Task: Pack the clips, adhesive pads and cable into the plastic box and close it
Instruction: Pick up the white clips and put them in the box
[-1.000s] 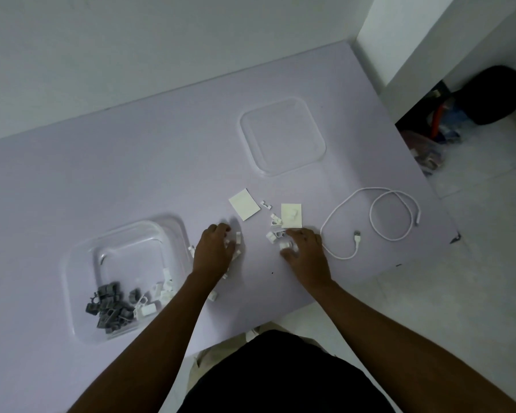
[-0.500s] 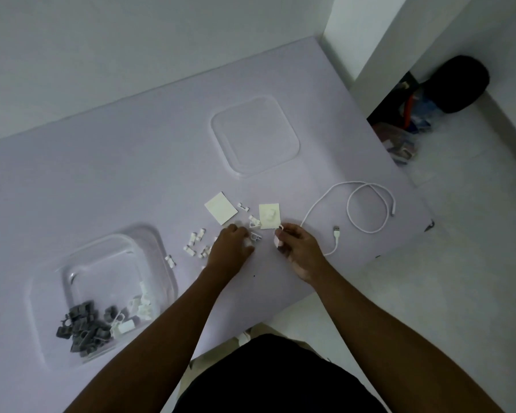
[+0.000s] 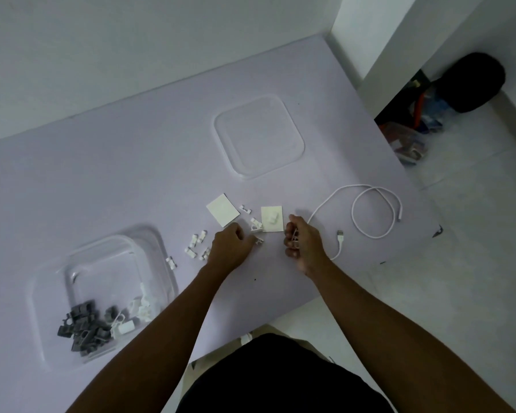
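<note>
Mid clip-gathering: right hand (image 3: 303,244) clenched around white clips, left hand (image 3: 231,244) pinching one; next, dump into plastic box (image 3: 158,248).

A pale lilac tabletop (image 3: 108,180) fills most of the view, its far edge against a white wall (image 3: 131,49). At about two o'clock, a white pillar (image 3: 399,31) stands past the tabletop's corner. Beyond it, on the light floor (image 3: 474,263), a black rounded bag (image 3: 474,81) sits beside a clear container of mixed odds and ends (image 3: 408,141) (contents too small to tell). At six o'clock, dark clothing (image 3: 280,380) covers the person's lap.
</note>
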Demonstrator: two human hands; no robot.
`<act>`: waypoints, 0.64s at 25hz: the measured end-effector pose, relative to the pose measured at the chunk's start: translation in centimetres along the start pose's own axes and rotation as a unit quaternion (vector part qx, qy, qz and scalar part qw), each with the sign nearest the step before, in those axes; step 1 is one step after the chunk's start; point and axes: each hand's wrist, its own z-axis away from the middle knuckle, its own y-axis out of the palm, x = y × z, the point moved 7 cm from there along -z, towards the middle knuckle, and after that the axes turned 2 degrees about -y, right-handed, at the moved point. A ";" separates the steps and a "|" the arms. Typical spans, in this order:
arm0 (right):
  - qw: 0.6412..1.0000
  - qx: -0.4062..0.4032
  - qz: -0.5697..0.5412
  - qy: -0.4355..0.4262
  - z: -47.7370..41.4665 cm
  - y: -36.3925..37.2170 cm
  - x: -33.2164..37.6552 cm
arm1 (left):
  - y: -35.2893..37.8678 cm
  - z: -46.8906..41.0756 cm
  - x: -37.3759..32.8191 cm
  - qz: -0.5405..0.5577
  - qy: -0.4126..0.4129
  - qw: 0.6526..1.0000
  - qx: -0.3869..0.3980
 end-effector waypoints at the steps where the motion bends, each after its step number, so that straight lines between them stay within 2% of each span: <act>1: 0.988 -0.054 0.122 -0.077 -0.6 -0.6 1.1 | 0.3 0.0 -0.3 -0.044 0.011 0.999 -0.011; 2: 0.956 -0.091 0.231 -0.159 -1.0 -0.5 2.5 | 0.7 0.0 -0.6 -0.079 0.015 0.997 -0.016; 4: 0.893 -0.077 0.367 -0.249 -1.5 1.1 4.0 | 1.6 0.0 -1.1 -0.104 0.012 0.994 -0.023; 7: 0.851 -0.005 0.468 -0.236 -2.8 2.8 3.5 | 2.3 0.2 -1.8 -0.090 0.002 0.996 -0.022; 10: 0.826 0.022 0.515 -0.229 -3.5 3.2 2.5 | 2.0 0.3 -1.8 -0.106 0.005 0.994 -0.020; 14: 0.829 0.016 0.495 -0.259 -3.4 2.9 2.3 | 1.1 0.4 -1.2 -0.106 0.006 0.994 -0.012; 15: 0.845 0.004 0.469 -0.257 -3.2 2.7 2.4 | 0.8 0.4 -1.1 -0.091 0.007 0.996 -0.006; 16: 0.879 -0.016 0.414 -0.237 -3.1 2.4 2.4 | 0.5 0.4 -0.8 -0.065 -0.002 0.998 0.004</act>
